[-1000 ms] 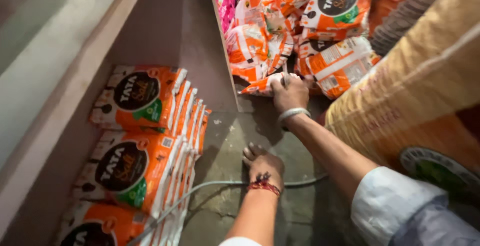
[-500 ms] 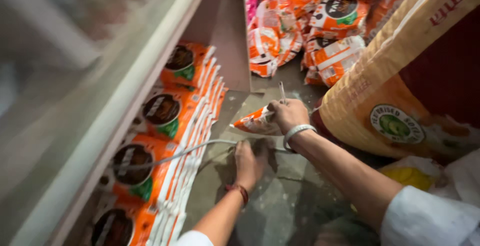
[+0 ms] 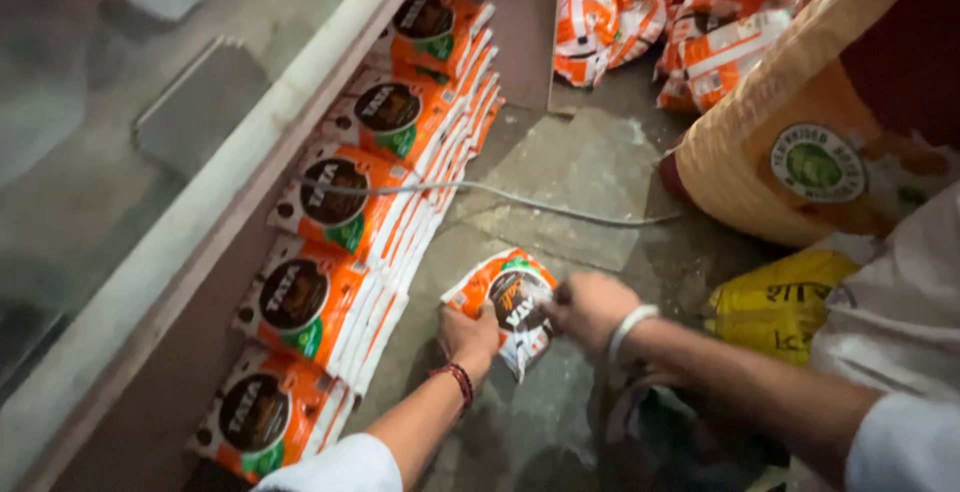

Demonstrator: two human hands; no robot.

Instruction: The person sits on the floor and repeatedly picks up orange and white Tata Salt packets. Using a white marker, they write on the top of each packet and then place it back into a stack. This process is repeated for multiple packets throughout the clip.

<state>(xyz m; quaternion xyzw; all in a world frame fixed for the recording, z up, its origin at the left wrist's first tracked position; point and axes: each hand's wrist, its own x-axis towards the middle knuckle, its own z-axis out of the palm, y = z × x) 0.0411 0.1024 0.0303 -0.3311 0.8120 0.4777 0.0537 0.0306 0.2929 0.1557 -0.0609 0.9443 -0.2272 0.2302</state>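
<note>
An orange and white packet (image 3: 503, 304) with a dark round label is held low over the stone floor, gripped from both sides. My left hand (image 3: 470, 339), a red thread band on its wrist, clasps the packet's lower left edge. My right hand (image 3: 592, 308), wearing a white bangle, grips its right edge. Just to the left, several stacks of matching packets (image 3: 345, 222) stand on edge in a row along a wooden shelf wall.
A loose heap of similar packets (image 3: 680, 22) lies at the back. A big woven sack (image 3: 800, 142) stands at the right, a yellow bag (image 3: 780, 297) below it. A grey cable (image 3: 560, 207) crosses the floor. A pale frame edge (image 3: 240, 182) borders the left.
My right hand carried a packet from the far heap toward me. My left hand rose from the floor and took hold of it too. The view swung left and down.
</note>
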